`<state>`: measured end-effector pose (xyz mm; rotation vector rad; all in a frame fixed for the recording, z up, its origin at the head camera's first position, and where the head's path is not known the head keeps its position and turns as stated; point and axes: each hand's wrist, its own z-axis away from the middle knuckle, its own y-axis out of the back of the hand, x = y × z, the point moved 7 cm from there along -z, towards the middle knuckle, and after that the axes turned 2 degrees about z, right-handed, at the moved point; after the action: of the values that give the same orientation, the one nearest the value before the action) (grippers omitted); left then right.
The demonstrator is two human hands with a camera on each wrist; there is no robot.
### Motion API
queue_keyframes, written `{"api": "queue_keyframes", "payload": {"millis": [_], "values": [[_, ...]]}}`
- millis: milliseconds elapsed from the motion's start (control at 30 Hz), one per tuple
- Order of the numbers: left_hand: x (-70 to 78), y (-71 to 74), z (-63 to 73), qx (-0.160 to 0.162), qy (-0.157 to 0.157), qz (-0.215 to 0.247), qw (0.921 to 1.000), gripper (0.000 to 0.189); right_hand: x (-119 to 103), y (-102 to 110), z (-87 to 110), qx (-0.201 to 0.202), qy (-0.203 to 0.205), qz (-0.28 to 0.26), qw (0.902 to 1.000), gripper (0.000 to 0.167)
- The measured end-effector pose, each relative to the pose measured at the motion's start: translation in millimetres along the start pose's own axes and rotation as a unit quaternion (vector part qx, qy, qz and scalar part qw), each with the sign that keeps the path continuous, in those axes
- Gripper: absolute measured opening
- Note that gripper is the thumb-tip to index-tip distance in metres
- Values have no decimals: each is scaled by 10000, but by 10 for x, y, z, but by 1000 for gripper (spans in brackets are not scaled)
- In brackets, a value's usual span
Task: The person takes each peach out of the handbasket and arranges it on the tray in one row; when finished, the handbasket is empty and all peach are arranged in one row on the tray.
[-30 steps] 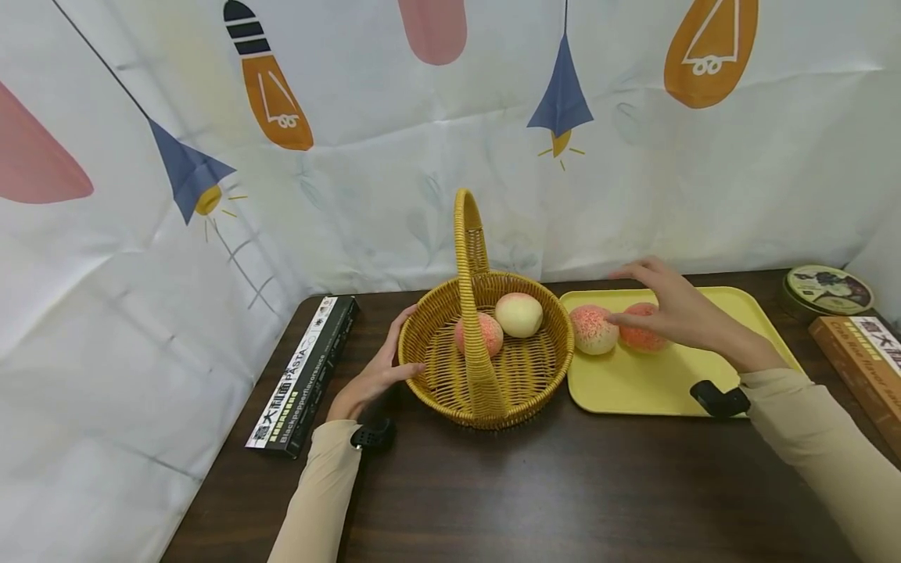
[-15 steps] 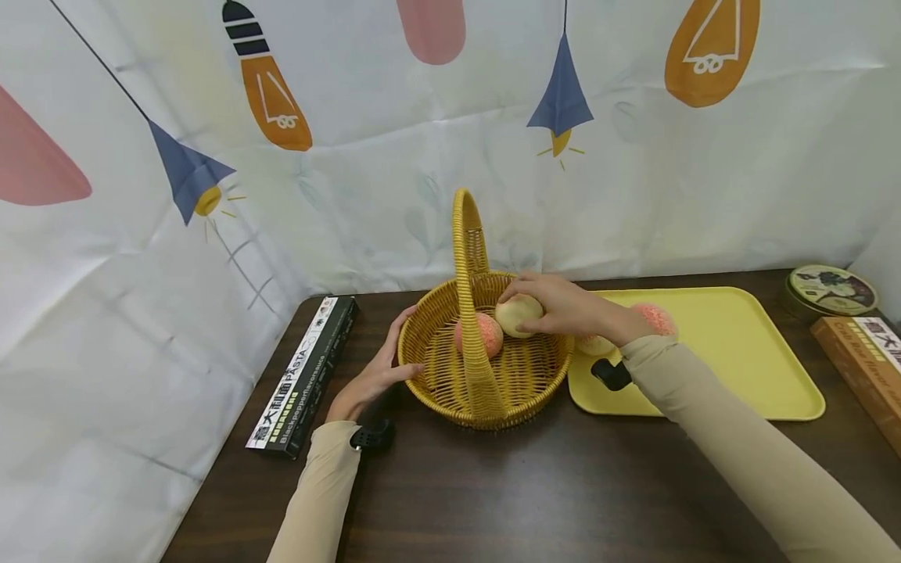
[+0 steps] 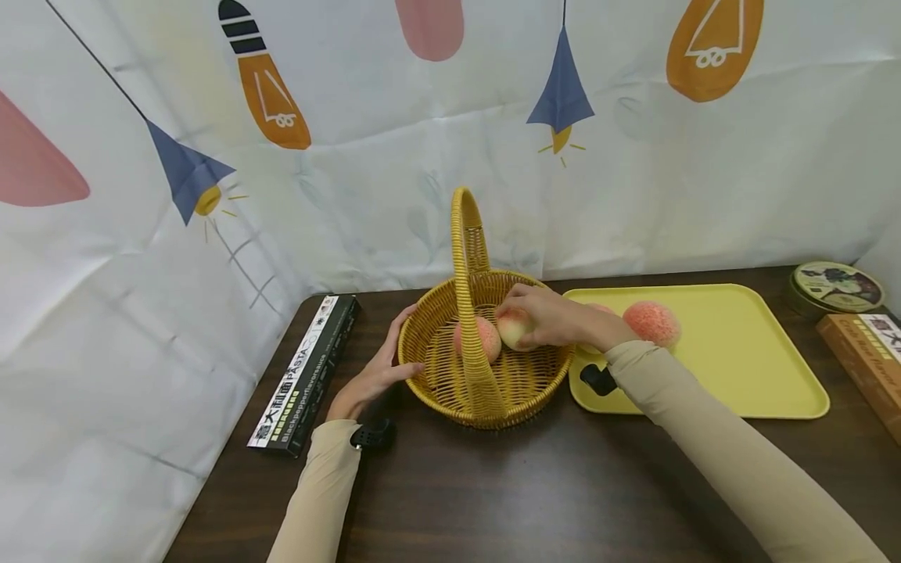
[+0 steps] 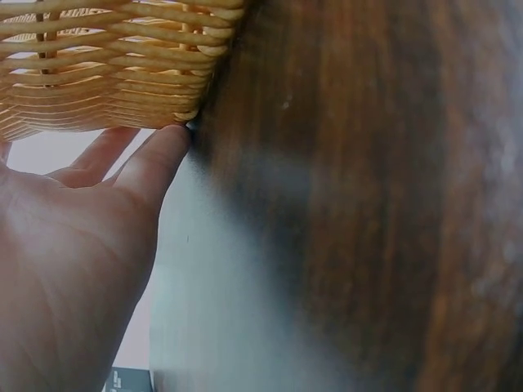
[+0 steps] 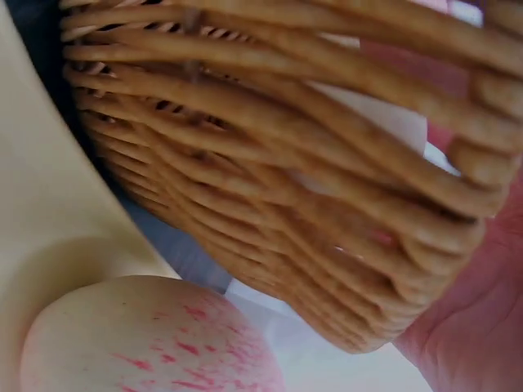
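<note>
My right hand (image 3: 552, 314) reaches over the right rim of a yellow wicker basket (image 3: 429, 383) and grips a pale peach (image 3: 514, 330) with a pink blush. A pinker peach (image 3: 490, 340) lies beside it in the basket, partly behind the tall handle (image 3: 464, 258). My left hand (image 3: 376, 375) rests against the basket's left outside, fingers fairly straight and thumb apart. In the left wrist view the thumb tip of the left hand (image 4: 73, 253) touches the lower edge of the weave. The right wrist view has the basket wall (image 5: 270, 163) hiding most of the right hand (image 5: 482, 302).
A yellow tray (image 3: 746, 352) to the right bears a pink peach (image 3: 651, 323) and another peach (image 3: 600, 308), mostly covered by my right hand and wrist. A black pasta box (image 3: 306, 375) lies left. A brown box (image 3: 862, 352) and round tin (image 3: 838, 287) stand far right.
My right hand has moved left from over the tray into the basket and taken hold of the pale peach, which has turned to show more pink. The left hand stays put.
</note>
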<state>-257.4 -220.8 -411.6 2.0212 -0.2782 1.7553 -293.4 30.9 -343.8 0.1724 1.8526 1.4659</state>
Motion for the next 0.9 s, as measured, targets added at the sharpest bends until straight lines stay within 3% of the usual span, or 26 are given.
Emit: {"api": "queue_keyframes", "payload": {"millis": [267, 633, 767, 900], "values": [[13, 0, 10, -65, -56, -72, 9999, 102, 28, -125, 27, -284, -179, -98, 9994, 59], [17, -8, -8, 5, -53, -121, 9999, 102, -1, -115, 73, -217, -322, 11, 9992, 57], [15, -6, 0, 12, -30, -158, 9999, 101, -63, -71, 130, 4, -150, -75, 9999, 55], [19, -9, 0, 32, -93, -166, 9998, 101, -183, 94, 269, 530, 96, -277, 9982, 56]]}}
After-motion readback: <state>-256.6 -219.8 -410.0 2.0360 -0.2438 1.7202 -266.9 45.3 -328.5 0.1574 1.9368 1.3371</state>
